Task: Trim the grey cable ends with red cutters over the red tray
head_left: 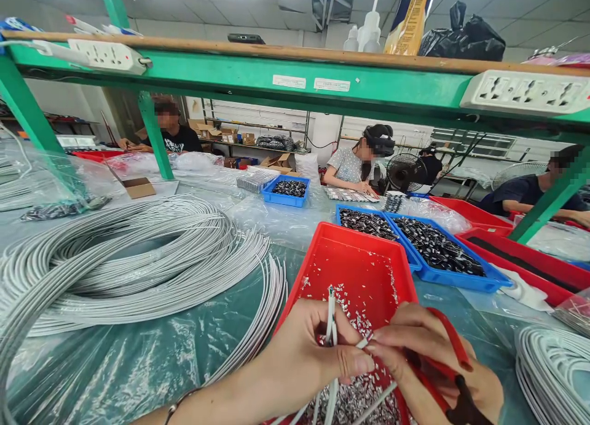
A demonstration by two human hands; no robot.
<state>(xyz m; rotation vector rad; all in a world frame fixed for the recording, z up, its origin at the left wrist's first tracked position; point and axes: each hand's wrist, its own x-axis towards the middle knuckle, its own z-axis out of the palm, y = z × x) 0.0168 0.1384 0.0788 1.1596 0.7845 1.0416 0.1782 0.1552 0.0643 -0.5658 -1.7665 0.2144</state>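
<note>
My left hand (308, 351) is closed on a few thin white cables (330, 317) whose ends stick up above a red tray (359, 259). My right hand (428, 357) pinches one cable end at the fingertips and also grips red-handled cutters (449, 345) in the palm. The red tray holds many small silvery cable scraps (357, 394). A big coil of grey-white cable (129, 265) lies on the table to the left of my hands.
Blue trays (437, 246) of small dark parts stand behind the red tray, with more red trays (520, 259) to the right. Another cable coil (553, 363) lies at the right edge. A green frame (286, 80) with power strips spans overhead. Three people work across the table.
</note>
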